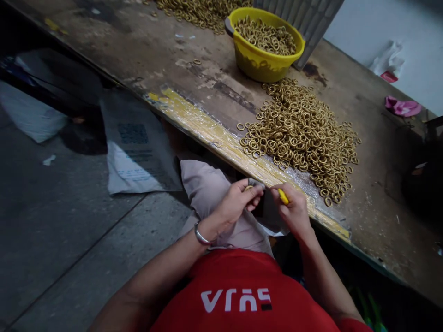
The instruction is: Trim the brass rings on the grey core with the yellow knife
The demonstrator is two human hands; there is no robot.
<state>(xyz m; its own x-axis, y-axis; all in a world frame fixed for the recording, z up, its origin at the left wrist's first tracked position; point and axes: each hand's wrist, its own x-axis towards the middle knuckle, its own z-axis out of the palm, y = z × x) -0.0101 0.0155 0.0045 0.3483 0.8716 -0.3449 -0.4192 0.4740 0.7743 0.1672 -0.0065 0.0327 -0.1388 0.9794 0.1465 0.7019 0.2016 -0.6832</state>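
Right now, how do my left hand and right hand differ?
Your left hand pinches what looks like a gold ring, while your right hand grips a yellow handle. The left hand has a silver bangle at its wrist; the right hand has none. Both are close together by the edge of the table.

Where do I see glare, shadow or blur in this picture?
Head view: glare streaks the film-covered yellow strip; a diagonal shadow crosses the printed sack; the right edge's middle is nearly black; fine detail between left hand and right hand looks soft.
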